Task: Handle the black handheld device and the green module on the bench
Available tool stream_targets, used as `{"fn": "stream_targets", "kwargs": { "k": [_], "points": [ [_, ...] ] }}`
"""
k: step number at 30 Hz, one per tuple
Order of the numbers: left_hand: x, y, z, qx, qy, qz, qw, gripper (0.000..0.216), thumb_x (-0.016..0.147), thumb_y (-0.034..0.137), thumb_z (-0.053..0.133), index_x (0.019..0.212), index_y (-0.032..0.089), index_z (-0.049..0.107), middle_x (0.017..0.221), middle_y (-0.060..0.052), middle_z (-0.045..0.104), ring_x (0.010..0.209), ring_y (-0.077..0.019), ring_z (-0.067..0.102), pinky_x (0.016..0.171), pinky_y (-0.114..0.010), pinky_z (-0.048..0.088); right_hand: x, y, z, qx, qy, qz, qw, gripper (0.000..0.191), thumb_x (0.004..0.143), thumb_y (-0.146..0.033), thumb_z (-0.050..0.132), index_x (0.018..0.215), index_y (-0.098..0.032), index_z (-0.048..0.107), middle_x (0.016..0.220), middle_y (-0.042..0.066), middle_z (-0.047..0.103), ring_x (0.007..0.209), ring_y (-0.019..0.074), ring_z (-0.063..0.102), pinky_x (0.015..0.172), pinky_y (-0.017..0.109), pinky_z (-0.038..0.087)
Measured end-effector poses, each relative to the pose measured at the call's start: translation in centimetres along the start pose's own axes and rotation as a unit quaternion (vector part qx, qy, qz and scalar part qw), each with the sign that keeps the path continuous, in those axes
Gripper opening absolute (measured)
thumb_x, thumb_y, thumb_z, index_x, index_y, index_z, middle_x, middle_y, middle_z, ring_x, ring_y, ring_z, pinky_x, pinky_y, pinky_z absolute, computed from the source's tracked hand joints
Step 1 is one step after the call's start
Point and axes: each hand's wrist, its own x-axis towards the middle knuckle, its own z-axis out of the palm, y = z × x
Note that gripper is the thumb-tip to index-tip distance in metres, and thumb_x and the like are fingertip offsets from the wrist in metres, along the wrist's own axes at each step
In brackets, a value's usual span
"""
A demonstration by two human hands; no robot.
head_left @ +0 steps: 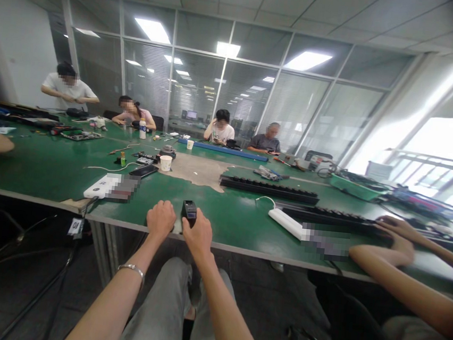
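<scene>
My right hand (199,237) grips a small black handheld device (189,212) with a little screen on its upper face, just above the table's near edge. To its left, my left hand (161,220) is closed, with its fingers curled at the same edge; whatever they may hold is hidden. A small pale patch shows between the two hands, too unclear to name. The green table (160,189) stretches out in front of both hands.
A white power bank (101,185) lies to the left, and a white bar-shaped device (287,224) to the right. Ahead are a paper cup (165,163) and a black toothed strip (269,188). A co-worker's arms (387,249) rest at the right; several people sit opposite.
</scene>
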Motion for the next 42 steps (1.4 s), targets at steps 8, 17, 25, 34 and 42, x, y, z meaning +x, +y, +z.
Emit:
{"fn": "stream_targets", "kwargs": {
  "k": [8,17,25,34,42],
  "points": [
    [0.1,-0.1,0.2,-0.007,-0.001,0.000,1.000,0.041,0.097,0.037,0.028,0.100,0.018,0.064,0.102,-0.013,0.062,0.097,-0.0233,0.060,0.082,-0.033,0.041,1.5,-0.9,-1.4,0.066,0.050,0.004,0.997,0.056,0.087,-0.043,0.055,0.132,-0.011,0.051,0.117,0.016,0.064,0.104,0.0274,0.060,0.091,0.036,0.044],
    [0.0,-0.1,0.2,-0.017,-0.009,0.001,1.000,0.041,0.097,0.038,0.028,0.100,0.018,0.064,0.103,-0.013,0.061,0.097,-0.0233,0.059,0.082,-0.033,0.040,2.5,3.8,-3.1,0.076,0.083,0.070,0.991,0.057,0.085,-0.047,0.055,0.130,-0.011,0.055,0.118,0.016,0.065,0.108,0.0265,0.061,0.094,0.035,0.043],
    [0.0,0.0,0.2,-0.012,-0.004,0.004,1.000,0.040,0.096,0.038,0.029,0.098,0.018,0.064,0.102,-0.012,0.061,0.095,-0.0235,0.059,0.079,-0.033,0.040,1.0,7.4,-1.8,0.008,0.082,0.074,0.994,0.059,0.086,-0.045,0.054,0.133,-0.009,0.051,0.117,0.017,0.065,0.104,0.0278,0.061,0.090,0.036,0.044],
    [0.0,0.0,0.3,-0.011,-0.010,0.003,1.000,0.042,0.097,0.039,0.027,0.100,0.018,0.063,0.104,-0.013,0.061,0.097,-0.0233,0.058,0.082,-0.034,0.040,0.6,8.1,-1.2,-0.008,0.092,0.036,0.995,0.058,0.085,-0.041,0.056,0.131,-0.007,0.051,0.120,0.018,0.062,0.106,0.0290,0.057,0.093,0.038,0.042],
    [0.1,0.4,0.7,0.016,-0.013,0.015,1.000,0.041,0.098,0.037,0.024,0.106,0.018,0.060,0.106,-0.014,0.060,0.099,-0.0245,0.058,0.084,-0.037,0.041,0.7,8.6,-1.3,0.011,0.130,0.036,0.991,0.071,0.084,-0.054,0.054,0.131,-0.002,0.049,0.124,0.021,0.059,0.111,0.0317,0.054,0.098,0.042,0.039]
  ]
}}
